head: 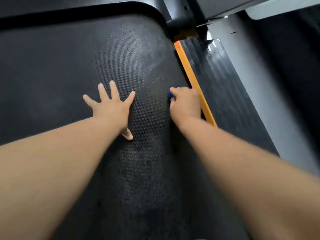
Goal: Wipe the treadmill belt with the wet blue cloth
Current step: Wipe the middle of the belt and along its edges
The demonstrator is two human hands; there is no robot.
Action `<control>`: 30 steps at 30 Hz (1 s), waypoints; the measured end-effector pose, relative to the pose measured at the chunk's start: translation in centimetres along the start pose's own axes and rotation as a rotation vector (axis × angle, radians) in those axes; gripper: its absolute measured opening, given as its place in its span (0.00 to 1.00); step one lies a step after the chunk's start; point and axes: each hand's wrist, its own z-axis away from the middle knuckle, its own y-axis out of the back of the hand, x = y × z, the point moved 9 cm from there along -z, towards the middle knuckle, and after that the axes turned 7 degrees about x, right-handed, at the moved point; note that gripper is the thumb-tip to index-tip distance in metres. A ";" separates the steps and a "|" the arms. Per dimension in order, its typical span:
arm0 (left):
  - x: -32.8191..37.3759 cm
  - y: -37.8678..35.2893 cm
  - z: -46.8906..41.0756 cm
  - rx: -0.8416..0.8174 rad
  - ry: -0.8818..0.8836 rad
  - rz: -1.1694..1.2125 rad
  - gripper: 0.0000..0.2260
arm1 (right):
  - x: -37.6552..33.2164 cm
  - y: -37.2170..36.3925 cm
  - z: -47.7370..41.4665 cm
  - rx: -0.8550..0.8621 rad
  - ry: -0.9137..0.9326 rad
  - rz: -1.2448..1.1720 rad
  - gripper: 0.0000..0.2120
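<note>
The black textured treadmill belt (72,63) fills most of the view, with a paler damp streak running up its right side. My left hand (112,108) lies flat on the belt near the middle, fingers spread, holding nothing. My right hand (186,103) is closed on the blue cloth (170,95), of which only a small dark-blue bit shows at the knuckles. That hand presses at the belt's right edge, against the orange strip.
An orange strip (188,70) borders the belt on the right, beside a black ribbed side rail (223,84). A grey frame (277,104) runs outside the rail. The black front cover (78,7) and an upright post (180,13) close off the far end.
</note>
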 end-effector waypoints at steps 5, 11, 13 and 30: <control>-1.1 -0.9 -1.4 -0.019 -0.043 0.122 0.54 | -4.6 0.1 6.5 -0.042 0.359 -0.204 0.08; -1.4 -1.2 -2.2 0.043 0.006 0.188 0.45 | 0.5 0.0 -4.9 -0.050 0.087 -0.011 0.14; -1.5 -1.6 -2.0 0.011 0.020 0.215 0.45 | 0.0 -0.1 -4.3 -0.044 -0.010 -0.069 0.14; -0.3 -0.7 -2.7 -0.140 0.000 0.202 0.48 | -2.4 -1.2 -1.1 -0.069 0.058 -0.155 0.13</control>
